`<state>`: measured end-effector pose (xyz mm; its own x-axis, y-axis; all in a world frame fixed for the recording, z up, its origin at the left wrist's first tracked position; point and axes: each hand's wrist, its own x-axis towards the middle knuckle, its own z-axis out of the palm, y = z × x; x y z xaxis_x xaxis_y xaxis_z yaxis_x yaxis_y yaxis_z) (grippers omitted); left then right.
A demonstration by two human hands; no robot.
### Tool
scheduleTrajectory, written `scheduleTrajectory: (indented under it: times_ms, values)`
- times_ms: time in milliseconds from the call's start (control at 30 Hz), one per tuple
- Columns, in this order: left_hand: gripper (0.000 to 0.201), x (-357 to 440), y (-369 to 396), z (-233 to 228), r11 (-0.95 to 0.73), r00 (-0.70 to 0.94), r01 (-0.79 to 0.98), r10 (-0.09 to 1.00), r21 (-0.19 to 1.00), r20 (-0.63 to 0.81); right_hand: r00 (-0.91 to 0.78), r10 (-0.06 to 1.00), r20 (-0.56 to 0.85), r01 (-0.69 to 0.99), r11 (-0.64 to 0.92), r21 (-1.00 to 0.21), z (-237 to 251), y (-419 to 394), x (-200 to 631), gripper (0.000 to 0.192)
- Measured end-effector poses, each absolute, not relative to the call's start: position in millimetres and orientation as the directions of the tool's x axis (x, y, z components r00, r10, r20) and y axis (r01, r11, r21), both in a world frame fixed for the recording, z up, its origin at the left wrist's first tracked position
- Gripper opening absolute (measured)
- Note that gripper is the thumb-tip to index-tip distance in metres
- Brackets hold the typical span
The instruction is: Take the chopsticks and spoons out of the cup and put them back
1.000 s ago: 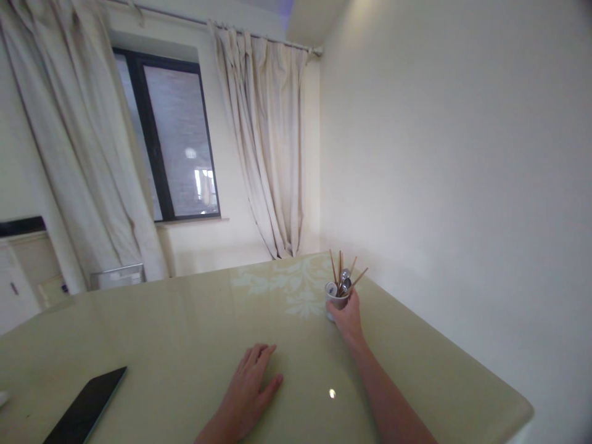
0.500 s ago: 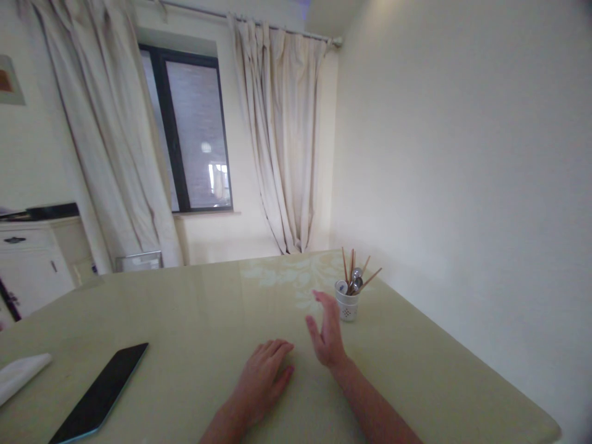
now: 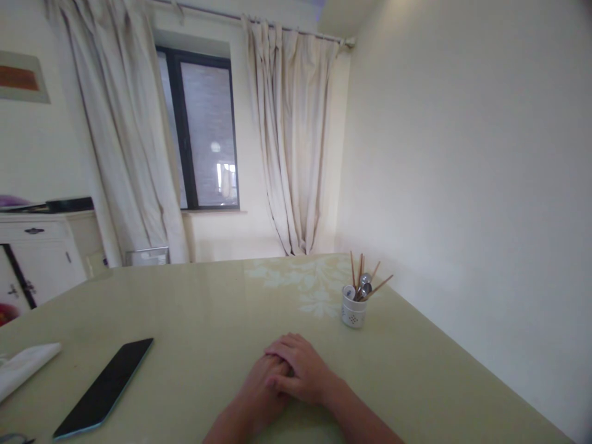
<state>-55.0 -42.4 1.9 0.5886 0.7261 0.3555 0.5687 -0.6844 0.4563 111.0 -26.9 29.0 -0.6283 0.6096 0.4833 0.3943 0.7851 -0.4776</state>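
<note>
In the middle foreground my right hand [image 3: 303, 369] lies across my left hand [image 3: 261, 390], its fingers folded over the back and fingers of the left. Both rest together on the pale green tabletop [image 3: 194, 320]. Most of my left hand's fingers are hidden under the right, so whether they are curled or flat does not show. Beyond my right hand stands a white perforated cup [image 3: 354, 314], upright and untouched. It holds several wooden chopsticks [image 3: 380, 287] and metal spoons [image 3: 365, 285].
A dark flat tablet-like slab [image 3: 104, 388] with a bluish edge lies at the left, beside a white folded item [image 3: 30, 367]. A bare wall [image 3: 462, 185] runs along the right table edge. Curtains [image 3: 291, 135], a window [image 3: 210, 135] and a white cabinet [image 3: 44, 259] are behind.
My right hand has moved from beside the cup, where it was raised with fingers apart, down and left onto my left hand. The view has turned slightly left.
</note>
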Motion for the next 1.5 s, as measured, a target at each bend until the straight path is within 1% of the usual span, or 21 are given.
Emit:
scheduleTrajectory:
  times_ms: [67, 133, 200, 233, 267, 300, 367, 400, 500, 567, 633, 733, 833, 900, 1000, 1067, 1167, 1267, 1333, 1400, 1500]
  values:
    - [0.052, -58, -41, 6, -0.707, 0.586, 0.571, 0.707, 0.417, 0.396, -0.586, 0.588, 0.557, 0.396, 0.808, -0.437, 29, -25, 114, 0.066]
    - [0.058, -62, -40, 9, -0.725, 0.563, 0.579, 0.686, 0.373, 0.461, -0.407, 0.599, 0.69, 0.469, 0.785, -0.405, 30, -20, 120, 0.057]
    - [0.059, -68, -37, 11, -0.714, 0.515, 0.613, 0.686, 0.339, 0.514, -0.04, 0.576, 0.816, 0.577, 0.68, -0.452, 31, -10, 133, 0.048]
    - [0.058, -71, -36, 10, -0.697, 0.487, 0.636, 0.695, 0.331, 0.529, 0.18, 0.52, 0.835, 0.605, 0.611, -0.511, 32, -4, 141, 0.044]
    - [0.057, -74, -35, 9, -0.679, 0.463, 0.657, 0.707, 0.328, 0.534, 0.375, 0.449, 0.811, 0.601, 0.549, -0.581, 33, 3, 152, 0.042]
    - [0.056, -77, -34, 7, -0.658, 0.44, 0.676, 0.721, 0.332, 0.534, 0.521, 0.386, 0.762, 0.576, 0.499, -0.647, 33, 9, 163, 0.043]
    - [0.056, -80, -31, 4, -0.628, 0.411, 0.697, 0.746, 0.348, 0.524, 0.708, 0.318, 0.631, 0.508, 0.391, -0.767, 33, 20, 188, 0.046]
    - [0.056, -82, -31, 2, -0.616, 0.4, 0.702, 0.756, 0.357, 0.518, 0.779, 0.286, 0.559, 0.474, 0.316, -0.822, 32, 25, 200, 0.05]
    - [0.061, -83, -29, -1, -0.596, 0.381, 0.712, 0.771, 0.37, 0.51, 0.851, 0.25, 0.462, 0.414, 0.222, -0.883, 28, 34, 225, 0.064]
    - [0.064, -83, -29, -3, -0.589, 0.377, 0.722, 0.774, 0.362, 0.509, 0.858, 0.279, 0.431, 0.393, 0.183, -0.901, 24, 39, 231, 0.077]
    - [0.066, -83, -28, -6, -0.583, 0.373, 0.734, 0.775, 0.349, 0.51, 0.849, 0.338, 0.406, 0.38, 0.142, -0.914, 19, 43, 229, 0.092]
    - [0.067, -85, -26, -12, -0.569, 0.358, 0.753, 0.776, 0.331, 0.518, 0.81, 0.446, 0.38, 0.377, 0.1, -0.921, 15, 48, 221, 0.104]
    - [0.065, -89, -23, -17, -0.568, 0.358, 0.77, 0.761, 0.291, 0.541, 0.751, 0.565, 0.342, 0.37, 0.068, -0.926, 13, 50, 220, 0.103]
    - [0.06, -90, -23, -19, -0.581, 0.366, 0.772, 0.737, 0.256, 0.569, 0.725, 0.611, 0.318, 0.363, 0.054, -0.93, 14, 49, 222, 0.097]
    - [0.039, -90, -22, -18, -0.597, 0.347, 0.761, 0.705, 0.254, 0.618, 0.696, 0.643, 0.321, 0.357, 0.079, -0.931, 16, 45, 224, 0.084]
    - [0.029, -88, -22, -16, -0.602, 0.308, 0.73, 0.713, 0.325, 0.629, 0.651, 0.681, 0.337, 0.351, 0.124, -0.928, 16, 43, 221, 0.075]
    - [0.034, -85, -20, -9, -0.573, 0.191, 0.615, 0.775, 0.542, 0.602, 0.55, 0.751, 0.367, 0.332, 0.206, -0.92, 17, 38, 204, 0.066]
    - [0.046, -84, -18, 3, -0.469, 0.032, 0.398, 0.866, 0.789, 0.499, 0.336, 0.86, 0.383, 0.245, 0.313, -0.918, 17, 29, 178, 0.063]
    - [0.053, -85, -18, 14, -0.385, -0.047, 0.219, 0.914, 0.896, 0.404, 0.15, 0.905, 0.398, 0.164, 0.374, -0.913, 19, 20, 158, 0.065]
    - [0.058, -87, -19, 26, -0.331, -0.096, 0.052, 0.937, 0.942, 0.335, -0.014, 0.91, 0.414, 0.129, 0.412, -0.902, 22, 8, 141, 0.068]
    - [0.061, -91, -21, 43, -0.318, -0.165, -0.147, 0.942, 0.937, 0.294, -0.236, 0.876, 0.42, 0.103, 0.453, -0.886, 27, -10, 121, 0.076]
